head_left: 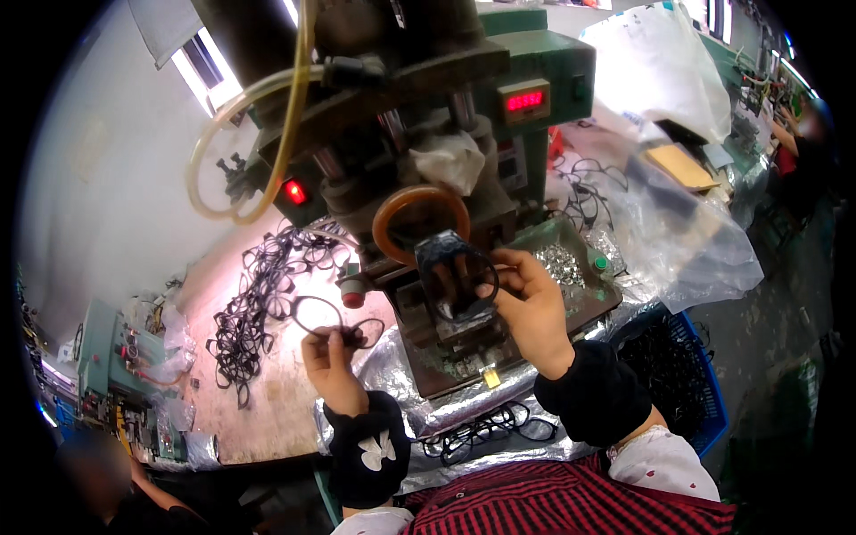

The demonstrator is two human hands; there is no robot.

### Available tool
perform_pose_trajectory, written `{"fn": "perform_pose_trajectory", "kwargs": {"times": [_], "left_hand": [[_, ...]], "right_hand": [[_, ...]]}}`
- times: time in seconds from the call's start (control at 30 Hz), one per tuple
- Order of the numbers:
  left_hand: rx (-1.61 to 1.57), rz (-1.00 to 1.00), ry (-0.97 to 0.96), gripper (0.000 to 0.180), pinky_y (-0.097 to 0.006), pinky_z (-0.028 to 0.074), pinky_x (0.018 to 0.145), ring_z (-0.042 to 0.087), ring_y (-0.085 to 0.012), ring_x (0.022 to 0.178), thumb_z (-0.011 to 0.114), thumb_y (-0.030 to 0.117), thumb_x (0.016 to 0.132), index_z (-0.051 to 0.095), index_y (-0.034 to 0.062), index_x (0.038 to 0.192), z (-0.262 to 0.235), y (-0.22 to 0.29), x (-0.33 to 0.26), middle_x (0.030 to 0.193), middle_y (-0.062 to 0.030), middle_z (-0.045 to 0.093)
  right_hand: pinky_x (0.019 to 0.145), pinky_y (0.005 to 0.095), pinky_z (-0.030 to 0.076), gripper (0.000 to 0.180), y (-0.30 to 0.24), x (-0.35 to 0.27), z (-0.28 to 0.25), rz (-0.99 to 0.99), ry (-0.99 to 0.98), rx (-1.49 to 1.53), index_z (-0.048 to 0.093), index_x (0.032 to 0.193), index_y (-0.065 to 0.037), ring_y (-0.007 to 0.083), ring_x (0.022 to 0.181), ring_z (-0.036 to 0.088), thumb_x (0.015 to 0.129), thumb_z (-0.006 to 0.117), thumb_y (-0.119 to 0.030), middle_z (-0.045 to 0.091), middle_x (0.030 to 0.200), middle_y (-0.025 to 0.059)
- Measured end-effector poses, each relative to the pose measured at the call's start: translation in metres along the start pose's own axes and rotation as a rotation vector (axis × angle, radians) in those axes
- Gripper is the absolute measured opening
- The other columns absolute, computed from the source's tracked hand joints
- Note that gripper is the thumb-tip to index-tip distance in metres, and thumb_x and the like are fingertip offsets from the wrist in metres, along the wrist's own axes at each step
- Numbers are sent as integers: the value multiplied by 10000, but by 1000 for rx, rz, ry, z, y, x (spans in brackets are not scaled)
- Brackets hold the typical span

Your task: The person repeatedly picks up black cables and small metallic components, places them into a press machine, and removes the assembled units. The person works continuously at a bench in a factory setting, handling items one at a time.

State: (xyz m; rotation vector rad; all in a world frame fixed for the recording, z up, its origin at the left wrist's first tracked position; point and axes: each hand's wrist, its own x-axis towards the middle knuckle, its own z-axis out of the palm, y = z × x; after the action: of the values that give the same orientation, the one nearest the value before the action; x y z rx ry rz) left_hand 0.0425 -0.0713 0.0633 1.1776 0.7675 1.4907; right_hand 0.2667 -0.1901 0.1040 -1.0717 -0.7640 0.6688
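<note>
My left hand [333, 370] pinches a dark eyeglass frame [318, 299] between thumb and fingers, left of the press. At the front of the green and dark metal press [392, 201], my right hand [538, 312] has its thumb and forefinger closed on the edge of a second dark eyeglass frame [493, 281]. That frame lies against a dark, shiny plate [455, 276] below an orange-brown ring [382, 234], so much of its outline is hard to make out. Several more frames [490, 428] rest on silver foil in front of me.
Tangled dark frames [254, 294] pile up on the table to the left. A red button [353, 300] stands beside the press, and a green one [600, 264] near a tray of metal bits [562, 265]. A blue basket [716, 392] sits at right. Other people work at both sides.
</note>
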Motion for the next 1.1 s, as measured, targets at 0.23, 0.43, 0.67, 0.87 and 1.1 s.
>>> {"fn": "perform_pose_trajectory", "kwargs": {"times": [0.23, 0.43, 0.67, 0.87, 1.1], "left_hand": [[105, 554, -247, 143, -345, 568, 747, 627, -188, 904, 490, -13, 961, 511, 0, 1102, 66, 95, 7, 1018, -106, 581], [134, 394, -425, 158, -340, 564, 768, 659, -209, 778, 552, -70, 884, 522, -13, 1028, 65, 112, -21, 908, -135, 641], [238, 119, -599, 118, -218, 480, 738, 618, -89, 787, 679, -18, 867, 628, -35, 973, 109, 98, -36, 905, -71, 691], [288, 121, -628, 104, -221, 478, 729, 615, -86, 777, 679, -22, 865, 631, -21, 957, 110, 92, -30, 891, -60, 685], [239, 294, -724, 160, -278, 524, 682, 666, -187, 739, 691, 75, 871, 661, -14, 1000, 104, 95, -22, 896, -131, 681]], "right_hand": [[875, 229, 477, 429, -13, -4, 13, 83, -43, 194, 488, 1266, 62, 123, 981, 627, 863, 634, 32, 660, 1083, 106], [924, 340, 485, 388, -38, -11, -6, -30, -144, -375, 563, 1246, -9, 230, 1038, 642, 858, 546, -4, 662, 1100, 172], [882, 437, 481, 223, 57, 35, -99, -309, 202, -1331, 669, 1013, -52, 357, 1061, 581, 815, 680, -153, 636, 1077, 169], [738, 423, 478, 99, 41, 36, -99, -498, 355, -1154, 667, 843, -62, 326, 866, 607, 807, 693, -150, 640, 853, 105], [794, 315, 507, 184, 64, 25, -131, -253, 309, -805, 671, 1025, 27, 201, 863, 660, 930, 634, -126, 704, 939, 125]]}}
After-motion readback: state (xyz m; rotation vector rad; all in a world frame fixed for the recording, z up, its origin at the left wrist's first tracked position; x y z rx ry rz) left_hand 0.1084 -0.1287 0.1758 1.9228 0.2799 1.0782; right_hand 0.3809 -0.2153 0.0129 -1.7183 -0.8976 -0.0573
